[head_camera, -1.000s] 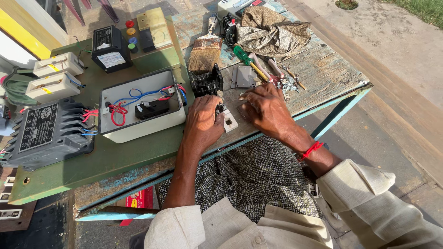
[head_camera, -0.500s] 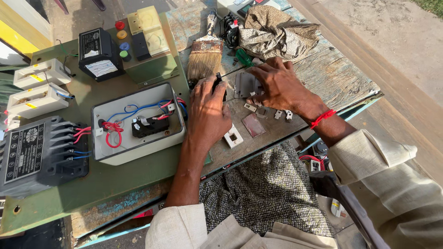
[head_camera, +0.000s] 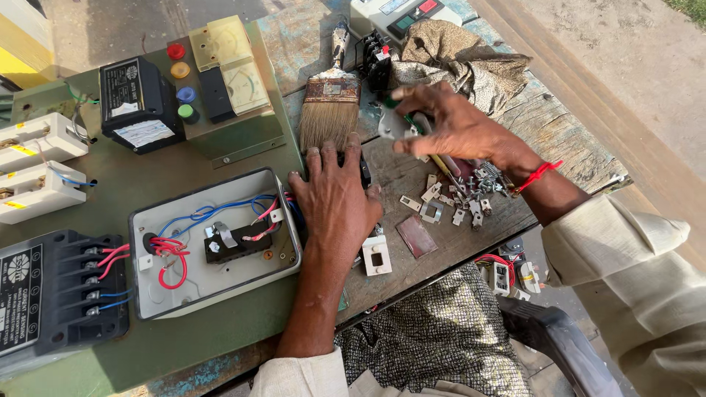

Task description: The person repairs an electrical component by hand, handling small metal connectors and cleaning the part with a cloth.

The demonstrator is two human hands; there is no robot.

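Black switch block [head_camera: 363, 167] sits on the bench under my flat, spread left hand [head_camera: 334, 202], half hidden. My right hand [head_camera: 448, 125] pinches a small grey plate [head_camera: 395, 125]; loose metal contacts [head_camera: 456, 202] lie unfitted, so reassembly looks barely begun.

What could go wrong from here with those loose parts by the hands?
1. The small metal clips and screws lie loose near the table edge; the right hand, lifted above them with a pale part in its grip, could knock some off.
2. The left hand presses on a black component beside the open switch box; a slip might snag its red and blue wires.
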